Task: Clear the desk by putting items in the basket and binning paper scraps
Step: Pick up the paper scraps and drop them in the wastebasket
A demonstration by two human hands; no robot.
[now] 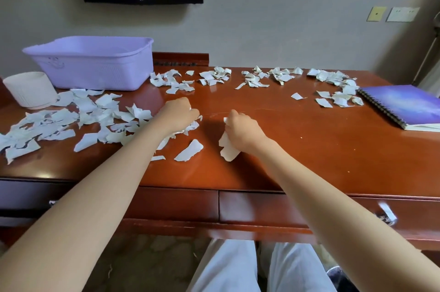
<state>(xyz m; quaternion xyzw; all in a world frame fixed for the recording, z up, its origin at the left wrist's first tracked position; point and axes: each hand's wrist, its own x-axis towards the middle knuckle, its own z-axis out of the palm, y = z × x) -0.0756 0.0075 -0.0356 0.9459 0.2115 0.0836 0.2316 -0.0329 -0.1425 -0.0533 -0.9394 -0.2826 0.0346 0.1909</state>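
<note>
Head view: desk [309, 149] is mostly paper scraps. The biggest pile [59, 120] sprawls left of both hands, its long axis running left-right. A white tub [31, 89], probably the bin, sits at its far-left end. The left hand [178, 113] is way nearer, curled on bits at the pile's right edge. The right hand [242, 130] clutches a crumpled wad [227, 149] mid-desk.

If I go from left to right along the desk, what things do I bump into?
White pot → purple basket → left hand clutching paper scraps → right hand holding a torn paper piece → blue notebook.
</note>
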